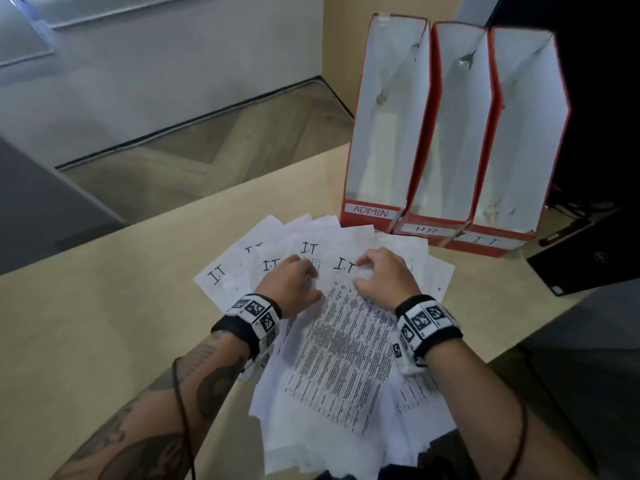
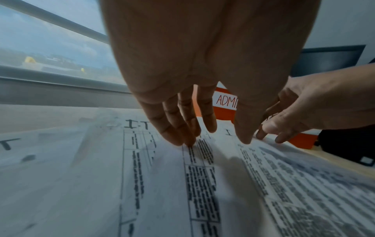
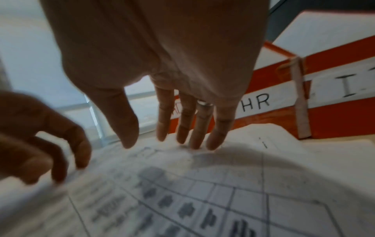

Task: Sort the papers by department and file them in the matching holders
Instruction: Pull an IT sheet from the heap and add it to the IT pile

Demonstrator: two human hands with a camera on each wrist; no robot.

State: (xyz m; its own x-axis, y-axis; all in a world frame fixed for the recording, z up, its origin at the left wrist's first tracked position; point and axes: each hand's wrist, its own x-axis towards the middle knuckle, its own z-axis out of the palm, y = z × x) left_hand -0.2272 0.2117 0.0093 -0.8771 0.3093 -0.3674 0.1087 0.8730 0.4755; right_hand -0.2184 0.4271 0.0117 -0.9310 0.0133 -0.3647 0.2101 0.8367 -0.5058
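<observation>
A loose fan of printed papers (image 1: 346, 358) lies on the beige desk (image 1: 104, 323), and several sheets are headed "I.T" in handwriting. My left hand (image 1: 294, 282) rests on the sheets at the left of the fan, its straight fingers (image 2: 182, 128) pressing down on a table printout (image 2: 198, 184). My right hand (image 1: 384, 275) sits just to its right, its spread fingertips (image 3: 194, 133) touching the top sheet (image 3: 223, 184). Neither hand grips a sheet. Behind the papers stand three red-and-white holders labelled ADMIN (image 1: 370, 211), HR (image 1: 427, 230) and I.T (image 1: 483, 241).
A black flat device (image 1: 588, 258) lies on the desk right of the holders, with a dark screen (image 1: 595, 98) behind them. The desk's far edge runs along a drop to a glass panel and the floor (image 1: 207, 140). Bare desktop lies left of the papers.
</observation>
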